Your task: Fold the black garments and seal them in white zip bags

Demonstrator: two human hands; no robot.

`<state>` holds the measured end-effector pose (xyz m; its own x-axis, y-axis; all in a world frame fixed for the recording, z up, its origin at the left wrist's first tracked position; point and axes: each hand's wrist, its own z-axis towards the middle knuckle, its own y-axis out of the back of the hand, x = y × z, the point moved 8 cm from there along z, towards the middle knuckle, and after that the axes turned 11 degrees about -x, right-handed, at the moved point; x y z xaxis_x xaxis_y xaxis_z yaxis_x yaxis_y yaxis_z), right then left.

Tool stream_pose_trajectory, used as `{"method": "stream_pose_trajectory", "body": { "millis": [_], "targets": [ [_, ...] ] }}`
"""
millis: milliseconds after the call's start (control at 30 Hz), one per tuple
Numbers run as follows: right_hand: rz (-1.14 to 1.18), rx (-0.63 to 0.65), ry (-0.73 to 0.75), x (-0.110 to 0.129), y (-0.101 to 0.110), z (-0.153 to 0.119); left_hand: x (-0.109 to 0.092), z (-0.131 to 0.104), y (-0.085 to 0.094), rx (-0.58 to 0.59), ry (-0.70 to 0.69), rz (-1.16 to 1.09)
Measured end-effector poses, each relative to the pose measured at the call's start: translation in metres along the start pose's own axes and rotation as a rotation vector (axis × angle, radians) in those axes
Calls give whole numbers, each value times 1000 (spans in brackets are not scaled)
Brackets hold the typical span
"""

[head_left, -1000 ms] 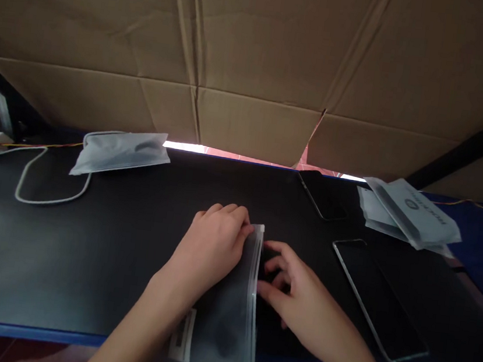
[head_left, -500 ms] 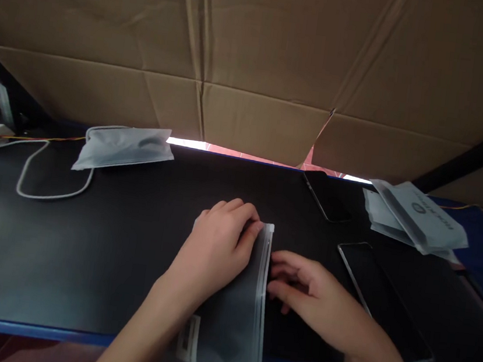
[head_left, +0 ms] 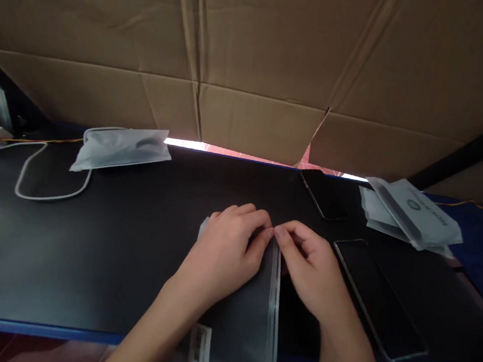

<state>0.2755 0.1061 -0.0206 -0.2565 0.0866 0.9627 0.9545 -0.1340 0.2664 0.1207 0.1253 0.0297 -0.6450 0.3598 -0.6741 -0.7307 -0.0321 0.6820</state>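
A frosted zip bag (head_left: pixel 246 317) with a small barcode label (head_left: pixel 200 349) lies over the table's near edge, its zip strip running along the right side. My left hand (head_left: pixel 233 250) grips the bag near its far right corner, thumb and fingers pinched. My right hand (head_left: pixel 306 259) pinches the same corner at the top end of the zip, thumb against the fingers. The fingertips of both hands meet there and hide the zip's slider.
Right of my hands lie a phone (head_left: pixel 380 304) and, farther back, a second dark phone (head_left: pixel 322 194). Several printed pouches (head_left: pixel 417 217) are stacked at the right. A filled pouch (head_left: pixel 124 149) and white cable (head_left: pixel 52 199) lie at the left. Cardboard (head_left: pixel 267 43) stands behind the black table (head_left: pixel 59 264).
My right hand has moved left and up and closed on the bag's corner. The left hand and the bag have shifted slightly to the right.
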Motion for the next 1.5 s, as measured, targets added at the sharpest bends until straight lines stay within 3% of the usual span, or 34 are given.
{"method": "stream_pose_trajectory", "body": {
  "millis": [167,300,500,633,800,900,1000,1233,1500],
  "targets": [
    [-100,-22,72,6,-14,-17,5,1,0,-54,26,-19],
    [-132,-47,46,6,-15,-33,5,0,1,-89,29,-39],
    [-282,49,67,3,-20,-62,12,4,12,-193,42,33],
    [-364,123,145,0,-21,-84,14,6,15,-191,26,88],
    [-447,313,-52,-13,-22,-93,14,6,13,-194,6,142],
    [-392,390,-186,-17,-27,-96,15,8,16,-221,2,161],
    [-322,348,-212,-20,-31,-94,17,11,20,-249,-1,178],
    [129,372,-327,-37,-42,-97,29,13,33,-318,38,181],
    [-29,267,-271,-30,-50,-89,15,8,35,-316,-2,140]
  ]
}}
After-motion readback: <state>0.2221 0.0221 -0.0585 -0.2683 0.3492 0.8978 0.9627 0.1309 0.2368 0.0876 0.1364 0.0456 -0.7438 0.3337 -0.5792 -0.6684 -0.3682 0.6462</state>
